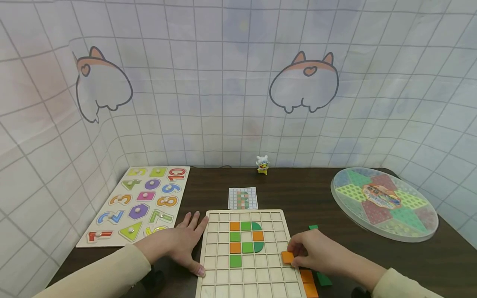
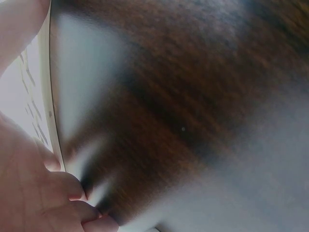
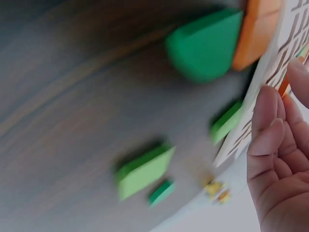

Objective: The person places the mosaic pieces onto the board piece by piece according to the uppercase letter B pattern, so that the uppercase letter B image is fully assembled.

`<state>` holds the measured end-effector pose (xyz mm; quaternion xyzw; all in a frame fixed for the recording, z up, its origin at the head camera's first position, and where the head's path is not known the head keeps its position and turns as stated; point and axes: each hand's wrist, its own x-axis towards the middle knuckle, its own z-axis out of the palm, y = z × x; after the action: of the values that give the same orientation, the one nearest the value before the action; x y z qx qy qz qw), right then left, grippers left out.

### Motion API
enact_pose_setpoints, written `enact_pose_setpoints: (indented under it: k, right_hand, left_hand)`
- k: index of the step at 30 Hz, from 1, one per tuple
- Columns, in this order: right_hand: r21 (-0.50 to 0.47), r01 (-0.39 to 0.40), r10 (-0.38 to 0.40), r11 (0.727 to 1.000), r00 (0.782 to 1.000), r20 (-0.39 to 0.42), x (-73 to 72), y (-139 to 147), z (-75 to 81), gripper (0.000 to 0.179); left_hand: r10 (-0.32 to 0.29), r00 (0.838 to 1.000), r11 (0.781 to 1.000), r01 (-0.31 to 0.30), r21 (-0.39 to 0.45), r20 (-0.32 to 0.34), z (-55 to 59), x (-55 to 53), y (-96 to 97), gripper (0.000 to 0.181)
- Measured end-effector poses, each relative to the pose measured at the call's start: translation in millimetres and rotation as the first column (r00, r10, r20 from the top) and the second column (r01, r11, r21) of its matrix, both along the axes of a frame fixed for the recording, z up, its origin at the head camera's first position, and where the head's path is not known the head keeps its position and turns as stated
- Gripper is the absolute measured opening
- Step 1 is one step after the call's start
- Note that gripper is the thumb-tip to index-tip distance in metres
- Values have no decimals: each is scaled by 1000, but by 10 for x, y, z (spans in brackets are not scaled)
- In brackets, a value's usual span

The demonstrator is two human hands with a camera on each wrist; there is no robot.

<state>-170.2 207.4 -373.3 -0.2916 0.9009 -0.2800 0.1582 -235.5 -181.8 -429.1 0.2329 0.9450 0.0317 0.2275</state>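
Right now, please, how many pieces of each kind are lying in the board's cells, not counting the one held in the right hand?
Orange squares: 3
Light green squares: 4
Dark green rounded pieces: 2
Total: 9

orange tile (image 1: pixel 287 257), pale gridded board (image 1: pixel 263 275), dark brown wood-grained table (image 1: pixel 298 194)

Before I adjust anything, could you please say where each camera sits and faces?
Head: worn on the head, facing forward and down at the grid board; left hand, right hand, sleeves show.
Left wrist: on that wrist, facing tabletop and board's edge; left hand shows.
Right wrist: on that wrist, facing green tiles; right hand shows.
Head and right wrist share the held orange tile.
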Motion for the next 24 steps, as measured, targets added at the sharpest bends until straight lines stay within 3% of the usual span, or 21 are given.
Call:
enact_pose_setpoints:
  k: [11,16,24]
  right_hand:
    - [-6,-3,3,1000,998,-67,8,-612,-16,14]
    - [21,5,-3,1000,994,-105,14,-794,-14,14]
    - [62,36,-30,997,995,-95,45,-978,-4,16]
  left_hand:
    - [-9,1000,1000,9,-4,4,19,0,-1,156]
    - [-7,1000,1000,7,9,-2,50,21,15,154]
    - [-5,1000,1000,5,14,-5,57,48,16,153]
